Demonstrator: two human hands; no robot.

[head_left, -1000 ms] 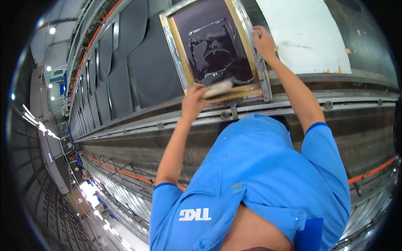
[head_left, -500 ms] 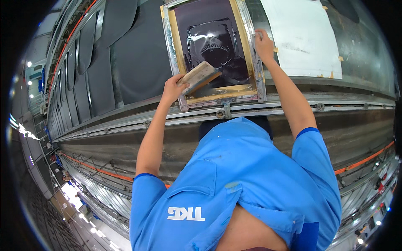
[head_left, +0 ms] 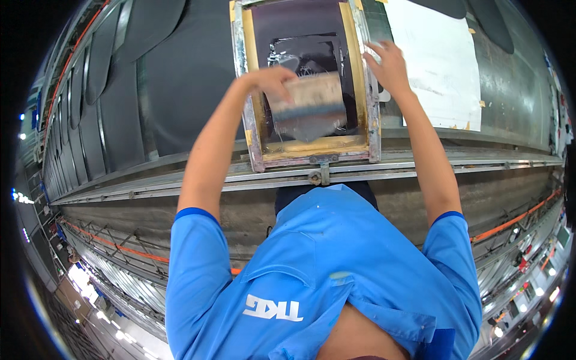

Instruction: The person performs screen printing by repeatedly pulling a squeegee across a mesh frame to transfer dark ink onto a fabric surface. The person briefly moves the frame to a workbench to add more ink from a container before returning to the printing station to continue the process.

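A silkscreen frame (head_left: 374, 114) with metal sides and yellowed taped inner edges lies before me. Its mesh is dark purple, with glossy ink and a pale arched, rayed design partly covered. My left hand (head_left: 271, 83) is closed on the left end of a wooden squeegee (head_left: 312, 99), which lies across the lower middle of the mesh, slightly blurred. At the frame's right rail is my right hand (head_left: 389, 65), its fingers apart and bent toward the rail. Whether the fingertips touch the rail I cannot tell.
Dark grey flat sheets (head_left: 186, 78) lie along the long table on the left. A white sheet (head_left: 441, 66), taped at its edges, lies to the right. A metal rail (head_left: 390, 171) with a clamp (head_left: 324, 174) runs along the table's near edge.
My left hand has swung the squeegee from the frame's left side to across the mesh, turning it nearly level. My right hand's fingers have opened from their grip on the right rail.
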